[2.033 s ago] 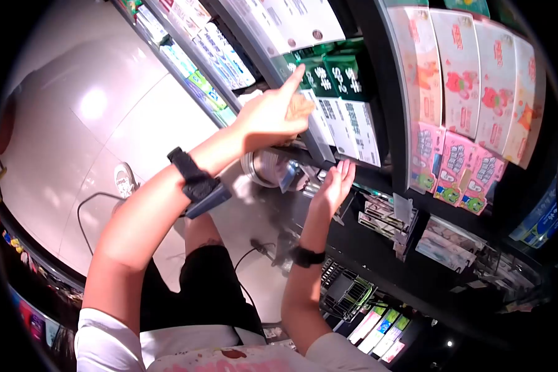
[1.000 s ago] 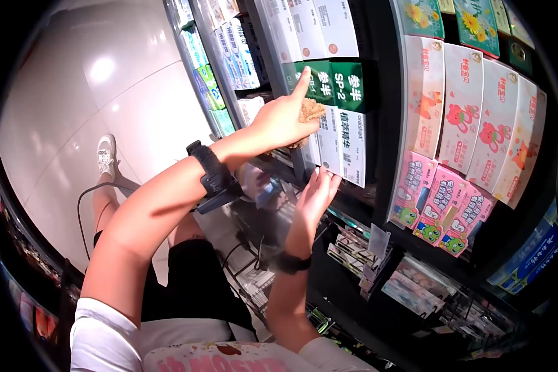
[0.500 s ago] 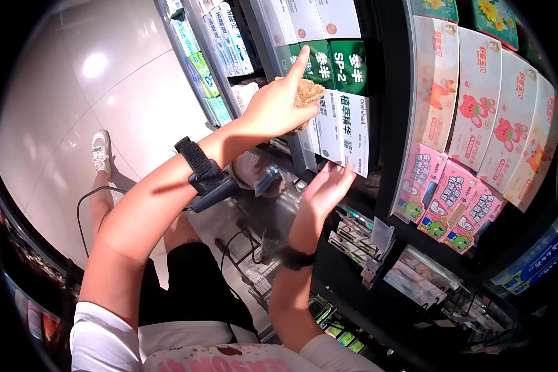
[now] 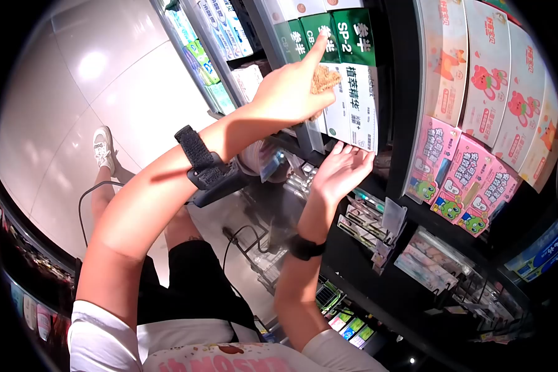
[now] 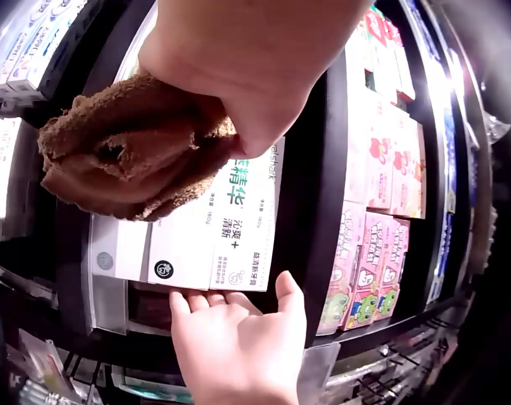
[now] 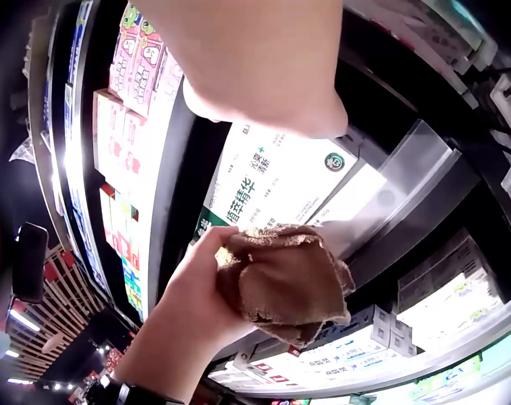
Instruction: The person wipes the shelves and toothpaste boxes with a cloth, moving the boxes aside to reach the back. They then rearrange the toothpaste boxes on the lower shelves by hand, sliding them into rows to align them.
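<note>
In the head view my left hand (image 4: 285, 93) grips a crumpled brown cloth (image 4: 324, 79), with its index finger stretched out over the green ends of the upright toothpaste boxes (image 4: 353, 115). These boxes are green above and white below, standing side by side on a black shelf. The left wrist view shows the cloth (image 5: 129, 152) close up, bunched and overlapping the box fronts. My right hand (image 4: 344, 170) is palm up beneath, fingertips right at the boxes' lower edge. From the left wrist its thumb (image 5: 290, 291) sticks out to the side.
Pink boxes with frogs (image 4: 474, 186) and pale bear-print boxes (image 4: 487, 80) stand right of a dark divider. Below hang small packets on hooks (image 4: 378, 232). Further toothpaste boxes (image 4: 226, 31) fill the shelf at left, above a pale tiled floor (image 4: 62, 124).
A dark gap above the boxes' green ends has gone; they now stand flush with the row above. My right fingertips have come up to their lower edge. The left hand keeps its cloth.
</note>
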The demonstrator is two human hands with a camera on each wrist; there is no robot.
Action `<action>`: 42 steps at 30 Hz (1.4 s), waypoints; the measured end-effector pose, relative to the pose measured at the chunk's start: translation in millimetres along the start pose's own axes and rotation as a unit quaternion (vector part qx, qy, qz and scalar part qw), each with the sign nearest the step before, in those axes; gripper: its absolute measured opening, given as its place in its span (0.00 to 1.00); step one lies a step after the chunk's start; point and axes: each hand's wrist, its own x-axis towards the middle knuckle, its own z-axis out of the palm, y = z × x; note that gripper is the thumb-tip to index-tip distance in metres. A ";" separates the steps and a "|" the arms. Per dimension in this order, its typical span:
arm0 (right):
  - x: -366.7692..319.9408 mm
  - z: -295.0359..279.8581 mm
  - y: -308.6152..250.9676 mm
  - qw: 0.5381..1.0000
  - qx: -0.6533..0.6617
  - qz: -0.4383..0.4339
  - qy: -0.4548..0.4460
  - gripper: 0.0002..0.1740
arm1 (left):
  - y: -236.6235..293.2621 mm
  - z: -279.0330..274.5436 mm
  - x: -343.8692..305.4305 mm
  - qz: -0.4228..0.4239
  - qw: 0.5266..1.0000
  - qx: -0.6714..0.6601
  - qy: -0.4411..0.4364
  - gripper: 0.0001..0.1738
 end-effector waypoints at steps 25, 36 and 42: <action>23.6 -5.9 22.1 0.989 0.114 0.095 0.024 0.32 | -34.7 0.2 -21.5 -0.036 0.999 0.012 -0.039 0.43; 45.4 -15.0 31.9 0.996 0.061 0.062 -0.005 0.27 | -38.0 -12.8 -27.9 -0.063 0.996 0.022 -0.062 0.42; 66.4 -5.7 27.2 0.981 0.128 0.128 0.073 0.31 | -30.1 -20.5 -13.1 -0.026 0.999 -0.020 -0.033 0.46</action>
